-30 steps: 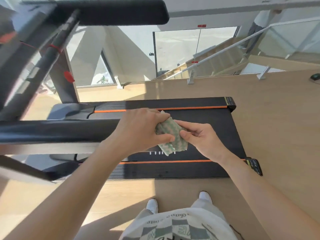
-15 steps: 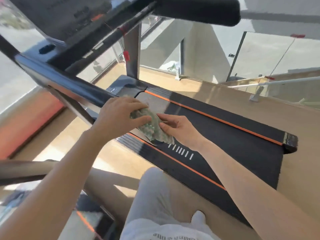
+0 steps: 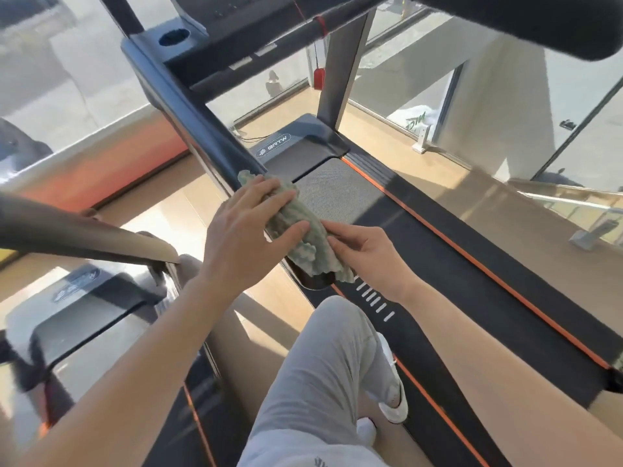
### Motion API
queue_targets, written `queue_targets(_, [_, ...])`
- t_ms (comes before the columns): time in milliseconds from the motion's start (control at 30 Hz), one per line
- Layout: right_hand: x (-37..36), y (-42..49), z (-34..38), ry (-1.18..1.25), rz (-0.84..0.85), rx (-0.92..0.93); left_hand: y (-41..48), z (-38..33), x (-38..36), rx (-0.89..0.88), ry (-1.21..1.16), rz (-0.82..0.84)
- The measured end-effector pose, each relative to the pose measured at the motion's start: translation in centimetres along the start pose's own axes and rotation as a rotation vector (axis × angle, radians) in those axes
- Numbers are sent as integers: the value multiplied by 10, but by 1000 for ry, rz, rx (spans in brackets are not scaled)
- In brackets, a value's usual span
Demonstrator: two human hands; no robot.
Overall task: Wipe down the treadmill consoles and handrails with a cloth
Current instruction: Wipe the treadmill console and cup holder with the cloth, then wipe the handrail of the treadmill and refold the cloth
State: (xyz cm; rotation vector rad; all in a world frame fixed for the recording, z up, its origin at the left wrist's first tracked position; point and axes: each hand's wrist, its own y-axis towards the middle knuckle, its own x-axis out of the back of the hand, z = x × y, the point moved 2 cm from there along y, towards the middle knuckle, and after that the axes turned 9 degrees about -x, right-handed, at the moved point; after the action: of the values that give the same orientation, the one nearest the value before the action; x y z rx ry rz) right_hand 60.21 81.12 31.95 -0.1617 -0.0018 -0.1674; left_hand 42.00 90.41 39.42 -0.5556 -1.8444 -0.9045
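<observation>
A crumpled green-and-white cloth (image 3: 305, 237) lies over the near end of the treadmill's dark left handrail (image 3: 188, 106). My left hand (image 3: 249, 227) lies on top of the cloth, fingers spread and slightly bent, pressing it onto the rail. My right hand (image 3: 367, 254) pinches the cloth's lower right edge between thumb and fingers. The console (image 3: 229, 15) sits at the top, blurred, with a round cup hole. The right handrail (image 3: 526, 21) crosses the top right corner.
The black belt with orange stripes (image 3: 448, 264) runs below the hands. A second treadmill (image 3: 91, 305) with its own rail (image 3: 67, 230) stands to the left. Glass panels border the wooden floor. A red safety clip (image 3: 319, 77) hangs from the console. My leg and white shoe are below.
The view has swung left and closer to the console. Both hands carried the cloth from above the belt onto the left handrail, where the left hand now presses it.
</observation>
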Motion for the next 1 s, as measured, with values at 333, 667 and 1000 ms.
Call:
queue_targets(333, [-1, 102, 41, -63, 351, -91, 35, 33, 3, 432, -149, -84])
queue_targets(667, [-1, 124, 82, -213, 419, -301, 37, 9, 11, 633, -115, -92])
queue_targets(1000, [11, 108, 96, -260, 527, -391, 29, -33, 4, 786, -108, -162])
